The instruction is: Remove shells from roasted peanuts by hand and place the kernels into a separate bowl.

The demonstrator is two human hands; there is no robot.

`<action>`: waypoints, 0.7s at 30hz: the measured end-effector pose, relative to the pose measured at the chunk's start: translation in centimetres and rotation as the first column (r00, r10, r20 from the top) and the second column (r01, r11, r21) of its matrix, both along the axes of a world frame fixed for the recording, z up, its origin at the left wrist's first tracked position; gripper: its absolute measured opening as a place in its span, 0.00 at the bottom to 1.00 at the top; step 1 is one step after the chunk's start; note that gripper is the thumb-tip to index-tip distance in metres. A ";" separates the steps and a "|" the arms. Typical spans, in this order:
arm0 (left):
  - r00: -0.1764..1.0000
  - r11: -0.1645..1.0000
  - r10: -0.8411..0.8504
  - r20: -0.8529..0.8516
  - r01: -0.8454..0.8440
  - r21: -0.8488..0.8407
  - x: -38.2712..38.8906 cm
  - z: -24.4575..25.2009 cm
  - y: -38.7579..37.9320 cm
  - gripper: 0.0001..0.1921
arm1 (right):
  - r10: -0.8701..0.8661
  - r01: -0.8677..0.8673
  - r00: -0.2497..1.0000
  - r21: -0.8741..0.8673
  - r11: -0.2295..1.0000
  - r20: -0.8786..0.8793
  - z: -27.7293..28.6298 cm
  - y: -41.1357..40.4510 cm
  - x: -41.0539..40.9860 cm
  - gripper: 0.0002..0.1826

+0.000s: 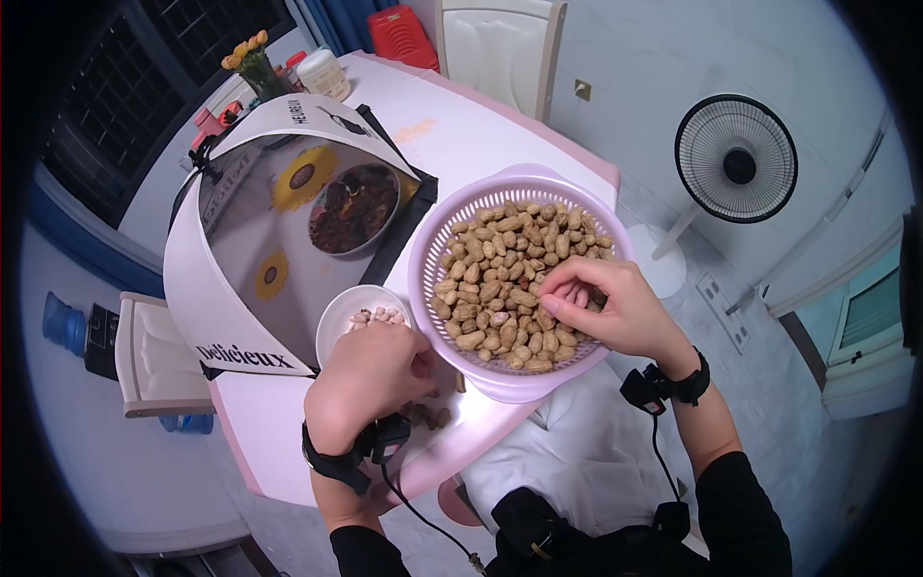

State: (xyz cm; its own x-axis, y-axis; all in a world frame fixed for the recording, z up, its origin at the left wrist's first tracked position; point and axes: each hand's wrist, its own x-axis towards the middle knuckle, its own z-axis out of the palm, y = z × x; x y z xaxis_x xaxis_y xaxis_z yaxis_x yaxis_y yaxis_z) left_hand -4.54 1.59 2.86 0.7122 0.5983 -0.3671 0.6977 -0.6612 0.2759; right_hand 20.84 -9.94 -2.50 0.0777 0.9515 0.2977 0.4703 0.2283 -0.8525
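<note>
A lilac plastic colander (427, 288) full of unshelled peanuts (497, 263) stands at the table's front edge. Over its right side is my right hand (613, 303), thumb and forefinger close together at the peanuts; whether they grip one is not clear. Left of the colander, a white bowl (333, 321) holds shelled pinkish peanuts (381, 315). My left hand (378, 368) hangs in front of the bowl, hiding part of it, with its fingers curled and their tips mostly hidden. Beneath that hand, peanut shells (430, 416) lie on the table.
A mesh food cover (238, 310) occupies the table's left, with a dish of dark food (353, 209) under it. Jars (322, 74) and a vase of flowers (261, 72) stand at the back. A fan-shaped heater (735, 159) is on the floor at right. Cables hang from both wrists.
</note>
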 end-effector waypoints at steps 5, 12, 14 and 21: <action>0.998 0.996 0.005 0.064 0.001 -0.089 -0.2 -0.6 0.8 0.10 | 0.002 -0.002 1.000 0.006 1.000 -0.018 -0.2 0.1 0.1 0.06; 0.990 0.994 0.016 0.139 -0.001 -0.105 -0.2 -0.5 0.5 0.10 | 0.002 -0.004 0.999 -0.056 0.998 -0.033 0.2 -0.1 0.2 0.07; 0.991 0.995 0.028 0.132 -0.014 -0.100 -0.2 -0.4 0.3 0.10 | 0.007 -0.009 0.999 -0.063 0.998 -0.036 0.1 0.0 0.2 0.07; 0.989 0.996 0.079 0.125 -0.073 -0.056 0.0 -0.4 -0.1 0.09 | -0.006 0.006 1.000 -0.040 0.999 -0.007 0.3 0.0 0.0 0.07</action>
State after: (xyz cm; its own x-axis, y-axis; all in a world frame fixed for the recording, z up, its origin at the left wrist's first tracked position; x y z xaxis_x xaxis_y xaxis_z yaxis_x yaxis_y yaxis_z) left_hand -4.55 1.50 2.47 0.7083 0.6353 -0.3078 0.7024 -0.5907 0.3972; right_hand 20.87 -9.97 -2.22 0.0854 0.9620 0.2592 0.4652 0.1916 -0.8642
